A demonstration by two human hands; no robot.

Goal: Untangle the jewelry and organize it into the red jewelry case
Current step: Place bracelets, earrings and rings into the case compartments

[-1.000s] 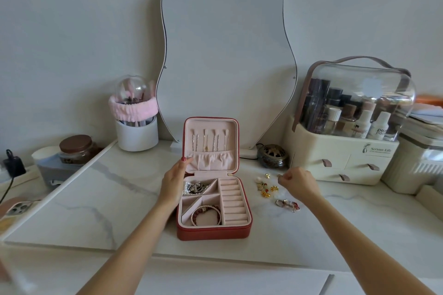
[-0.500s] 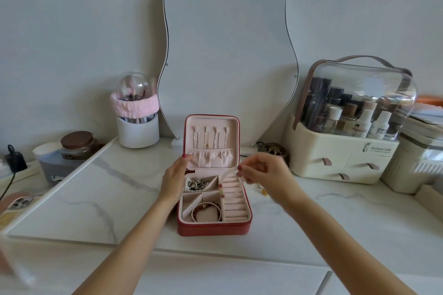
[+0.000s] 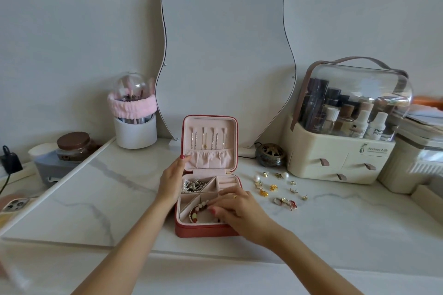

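Red jewelry case (image 3: pixel 206 229): open on the counter (image 3: pixel 100 199), lid upright at the far side.
Left hand (image 3: pixel 171 181): against the case's left edge, fingers relaxed and extended, index tip touching the lid's lower left corner; steadying, gripping nothing.
Right hand (image 3: pixel 236 211): over the case's right half, fingers (image 3: pixel 215 209) curled down onto a beaded bracelet (image 3: pixel 197 211) in the near compartment; apparently pinching it, contact partly hidden.
Bracelet: inside the case, just left of the right fingertips, loop lying flat.
Tangled silver pieces (image 3: pixel 193 185): far left compartment of the case.
Loose earrings (image 3: pixel 275 188): on the counter right of the case, nearer the right hand; likely next to collect.
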